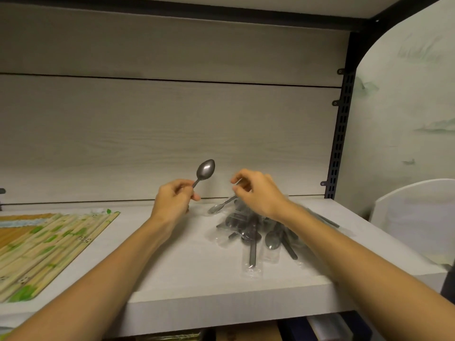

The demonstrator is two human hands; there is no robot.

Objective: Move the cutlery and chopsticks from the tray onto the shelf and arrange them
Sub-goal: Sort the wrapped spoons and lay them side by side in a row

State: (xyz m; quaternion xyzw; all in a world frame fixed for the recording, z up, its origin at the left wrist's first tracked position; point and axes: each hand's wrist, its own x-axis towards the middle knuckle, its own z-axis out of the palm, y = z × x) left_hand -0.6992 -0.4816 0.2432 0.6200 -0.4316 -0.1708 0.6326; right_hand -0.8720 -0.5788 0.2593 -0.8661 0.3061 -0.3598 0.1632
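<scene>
Your left hand (173, 198) grips a bare metal spoon (203, 171) by the handle, bowl up and tilted right, raised above the shelf (172, 267). Your right hand (257, 191) pinches a second spoon (221, 205) by the handle tip; its bowl hangs down-left, at or just above the shelf surface, can't tell if touching. Just below and right of that hand sits a loose pile of wrapped spoons (256, 232) in clear plastic sleeves, lying criss-crossed on the shelf, partly hidden by your right forearm. At the shelf's left end, well apart from the pile, packs of chopsticks (46, 247) in green-printed paper sleeves lie side by side in a flat row.
</scene>
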